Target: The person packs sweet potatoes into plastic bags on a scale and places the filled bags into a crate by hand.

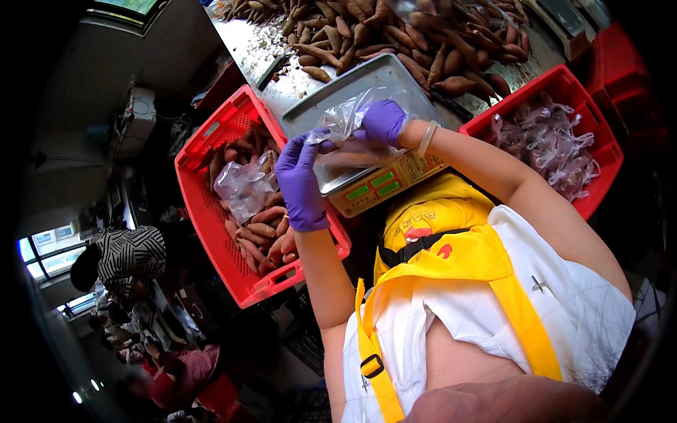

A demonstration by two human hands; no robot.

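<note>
My left hand (301, 182), in a purple glove, pinches one side of the mouth of a clear plastic bag (347, 116). On the other side, my right hand (383, 123), gloved the same way, grips the bag's gathered top. Reddish sweet potatoes (345, 159) show through the plastic in the lower part of the bag. The bag is over the metal pan of a weighing scale (300, 111); whether it rests on the pan I cannot tell. Green displays (374, 185) are lit on the scale's front.
To the left, a red crate (194, 204) contains loose sweet potatoes and a clear bag (244, 187). A second red crate (605, 151) at right has several tied bags (550, 144). Sweet potatoes (423, 42) are heaped on the table behind the scale. Other people (130, 257) are at far left.
</note>
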